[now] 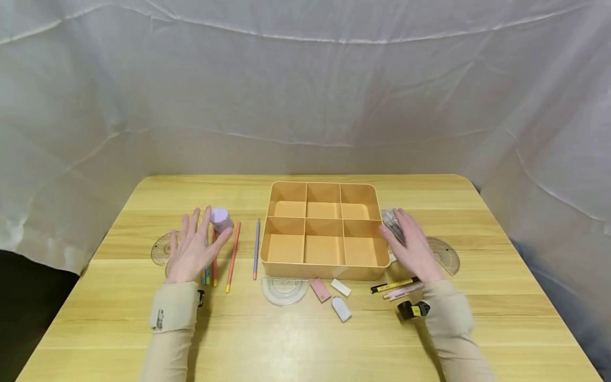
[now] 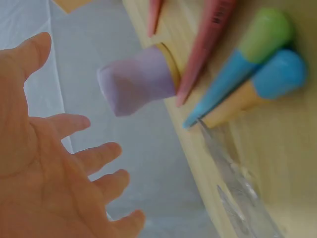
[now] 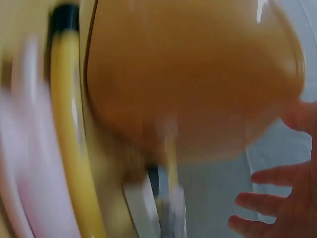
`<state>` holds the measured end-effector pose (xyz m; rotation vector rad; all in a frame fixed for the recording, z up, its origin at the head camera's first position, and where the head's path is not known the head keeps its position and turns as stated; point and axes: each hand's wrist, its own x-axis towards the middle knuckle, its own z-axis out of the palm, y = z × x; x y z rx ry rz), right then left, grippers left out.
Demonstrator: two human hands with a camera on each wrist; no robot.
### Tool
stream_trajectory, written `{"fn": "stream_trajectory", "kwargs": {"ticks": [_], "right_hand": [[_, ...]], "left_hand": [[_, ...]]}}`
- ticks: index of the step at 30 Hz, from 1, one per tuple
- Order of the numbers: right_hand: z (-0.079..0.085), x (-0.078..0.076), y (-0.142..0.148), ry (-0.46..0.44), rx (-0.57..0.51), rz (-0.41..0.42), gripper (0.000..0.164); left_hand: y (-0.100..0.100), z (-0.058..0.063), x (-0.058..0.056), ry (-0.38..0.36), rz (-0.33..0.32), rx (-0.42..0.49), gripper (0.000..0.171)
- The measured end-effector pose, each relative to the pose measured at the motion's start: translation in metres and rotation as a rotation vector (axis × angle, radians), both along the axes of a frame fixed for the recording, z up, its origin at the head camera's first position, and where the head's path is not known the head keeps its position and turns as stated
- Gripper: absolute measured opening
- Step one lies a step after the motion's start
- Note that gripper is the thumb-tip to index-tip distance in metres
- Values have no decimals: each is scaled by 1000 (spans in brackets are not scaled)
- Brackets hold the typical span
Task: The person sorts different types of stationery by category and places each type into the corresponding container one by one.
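Observation:
My left hand (image 1: 191,254), fingers spread, hovers over the left group of pencils. Just past its thumb and index finger stands a lilac cylinder (image 1: 220,218), which has a yellow base in the left wrist view. A red pencil (image 1: 233,257) and a purple pencil (image 1: 256,249) lie to the right of that hand. My right hand (image 1: 416,253) is by the right wall of the orange six-compartment box (image 1: 315,270), fingers extended, thumb at the rim. Partly hidden beneath its fingers is a grey, clear-looking item (image 1: 390,220). Neither hand grips anything.
Protractors lie at the left (image 1: 161,249), right (image 1: 445,255) and before the box (image 1: 284,292). Near the front are a pink eraser (image 1: 320,290), a white eraser (image 1: 341,287) and a sleeved grey-white eraser (image 1: 341,309). A yellow pen (image 1: 391,285) lies beside pink pens (image 1: 403,292).

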<state>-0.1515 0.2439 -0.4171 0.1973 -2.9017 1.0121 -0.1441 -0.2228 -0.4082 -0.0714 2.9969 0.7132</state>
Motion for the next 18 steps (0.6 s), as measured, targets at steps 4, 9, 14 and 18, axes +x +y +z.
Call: {"fn": "stream_trajectory", "kwargs": {"ticks": [4, 9, 14, 18], "right_hand": [[1, 1, -15, -55, -111, 28, 72], [0, 3, -24, -71, -127, 23, 73], [-3, 4, -26, -26, -117, 31, 67], [-3, 5, -26, -27, -138, 39, 62]], "left_hand": [[0, 6, -6, -45, -19, 34, 93], [0, 11, -17, -73, -57, 66, 92], [-1, 16, -24, -98, -90, 95, 93], [0, 18, -30, -83, -119, 119, 90]]}}
